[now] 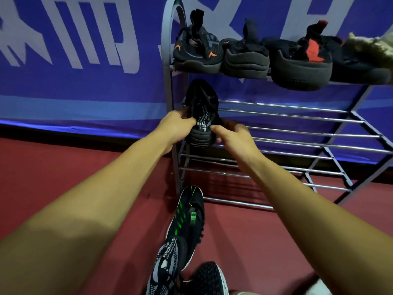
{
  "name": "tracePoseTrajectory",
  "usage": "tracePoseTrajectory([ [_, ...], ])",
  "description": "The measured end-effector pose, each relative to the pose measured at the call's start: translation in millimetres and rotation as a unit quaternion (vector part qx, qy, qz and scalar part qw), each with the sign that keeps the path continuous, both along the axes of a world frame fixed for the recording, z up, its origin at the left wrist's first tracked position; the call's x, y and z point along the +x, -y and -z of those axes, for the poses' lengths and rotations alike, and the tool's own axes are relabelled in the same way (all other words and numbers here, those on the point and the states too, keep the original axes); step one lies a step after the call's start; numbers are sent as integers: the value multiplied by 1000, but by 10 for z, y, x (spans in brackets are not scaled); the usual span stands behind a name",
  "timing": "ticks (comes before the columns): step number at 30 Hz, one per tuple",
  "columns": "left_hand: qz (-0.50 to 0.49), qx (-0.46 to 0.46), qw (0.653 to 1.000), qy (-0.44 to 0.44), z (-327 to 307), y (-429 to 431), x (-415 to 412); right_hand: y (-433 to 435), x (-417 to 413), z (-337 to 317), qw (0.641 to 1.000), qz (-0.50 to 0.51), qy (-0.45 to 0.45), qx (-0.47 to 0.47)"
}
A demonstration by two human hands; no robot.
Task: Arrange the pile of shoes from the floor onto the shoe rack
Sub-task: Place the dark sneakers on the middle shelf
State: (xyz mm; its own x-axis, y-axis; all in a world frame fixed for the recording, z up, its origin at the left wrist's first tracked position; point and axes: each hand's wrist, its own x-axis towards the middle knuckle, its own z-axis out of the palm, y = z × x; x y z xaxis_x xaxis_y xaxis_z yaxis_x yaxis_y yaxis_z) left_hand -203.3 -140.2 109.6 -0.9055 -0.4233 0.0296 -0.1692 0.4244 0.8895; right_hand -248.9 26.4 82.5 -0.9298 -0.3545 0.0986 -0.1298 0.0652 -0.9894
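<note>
Grey-black knit shoe (168, 262) on floor, near bottom edge: white caps down heel strip, looks like "PRORENE". Tiny line beside it too small to read.

Black shoe (202, 107) at left end of shoe rack (297, 116): similar white strip, only part shows, roughly "NE CAP", fuzzy.

Blue banner (85, 71): huge white characters, cropped, can't read.

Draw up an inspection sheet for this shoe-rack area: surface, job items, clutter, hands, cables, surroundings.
Surface: dark red floor.
Job's things: metal shoe rack. On its top shelf stand an orange-marked shoe, a plain dark shoe and a red-marked shoe. A black shoe is held at the second shelf's left end. On the floor lie a green-marked shoe, a grey-patterned shoe and a mesh shoe.
Clutter: tan fuzzy item at the top shelf's right edge; unclear what it is.
Hands: left hand and right hand both grip the black shoe.
Cables: nothing seen.
Surroundings: blue banner with white characters behind the rack.
</note>
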Motion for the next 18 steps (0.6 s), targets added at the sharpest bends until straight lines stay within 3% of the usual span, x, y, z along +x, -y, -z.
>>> tracePoseTrajectory([
  [4,-20,5,1000,-21,85,-2,-6,47,-4,-66,999,23,-25,-2],
  [8,-28,46,998,-39,112,50,-7,133,-18,-11,998,29,-9,62],
  [18,11,99,993,-66,142,41,37,219,-78,2,995,46,8,92],
])
